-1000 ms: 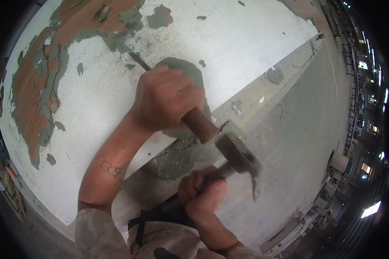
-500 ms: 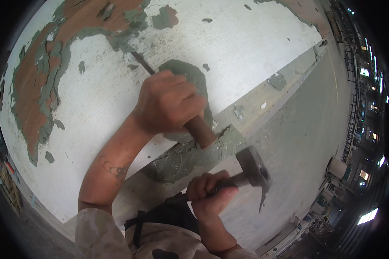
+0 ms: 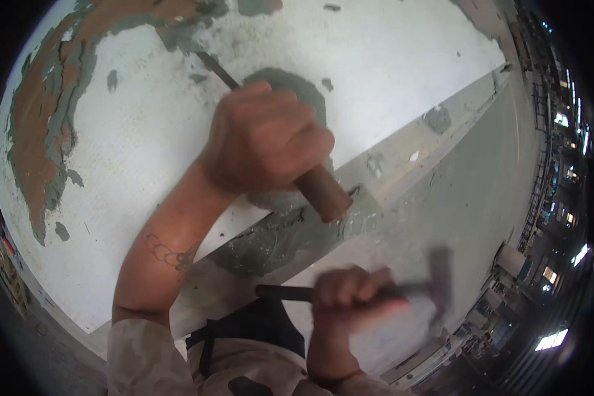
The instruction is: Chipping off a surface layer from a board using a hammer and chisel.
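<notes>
My left hand (image 3: 267, 135) is wrapped round a chisel (image 3: 325, 193) with a thick brown handle. Its narrow dark blade (image 3: 216, 69) slants up and left, the tip at the edge of a grey-green crust (image 3: 178, 36) on a large white panel (image 3: 145, 145). Low on the right, my right hand (image 3: 353, 297) grips a claw hammer (image 3: 285, 293) by its dark handle. The hammer's head, smeared by motion, is apart from the chisel's butt, to its lower right.
Red-brown areas (image 3: 33, 158) edged with grey-green crust cover the panel's left part. A ledge (image 3: 402, 148) with a grey-green patch (image 3: 270, 241) runs diagonally along its near edge. Beyond lie a grey floor (image 3: 472, 178) and machinery (image 3: 485, 327) at the far right.
The hammer and my right hand have swung right, away from the chisel's butt. My left hand still holds the chisel at much the same slant; the whole view has shifted slightly.
</notes>
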A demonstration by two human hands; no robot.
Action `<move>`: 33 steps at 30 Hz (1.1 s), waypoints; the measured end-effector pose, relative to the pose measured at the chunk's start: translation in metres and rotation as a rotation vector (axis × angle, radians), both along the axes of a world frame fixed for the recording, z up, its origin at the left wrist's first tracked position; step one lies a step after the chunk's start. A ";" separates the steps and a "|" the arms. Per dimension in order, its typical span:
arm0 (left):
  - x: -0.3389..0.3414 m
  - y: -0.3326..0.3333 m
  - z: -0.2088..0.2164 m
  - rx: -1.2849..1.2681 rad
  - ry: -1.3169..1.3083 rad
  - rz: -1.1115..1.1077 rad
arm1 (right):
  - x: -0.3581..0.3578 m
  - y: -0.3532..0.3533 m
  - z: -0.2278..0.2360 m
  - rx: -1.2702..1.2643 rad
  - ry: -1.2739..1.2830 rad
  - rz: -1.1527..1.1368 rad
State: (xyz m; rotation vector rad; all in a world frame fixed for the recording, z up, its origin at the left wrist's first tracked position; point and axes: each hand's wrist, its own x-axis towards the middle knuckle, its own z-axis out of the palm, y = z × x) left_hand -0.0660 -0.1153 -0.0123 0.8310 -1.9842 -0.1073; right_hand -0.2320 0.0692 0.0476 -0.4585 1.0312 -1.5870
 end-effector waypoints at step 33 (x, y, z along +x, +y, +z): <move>0.006 0.008 0.003 -0.007 0.024 -0.011 | 0.027 0.005 0.017 0.225 0.189 0.231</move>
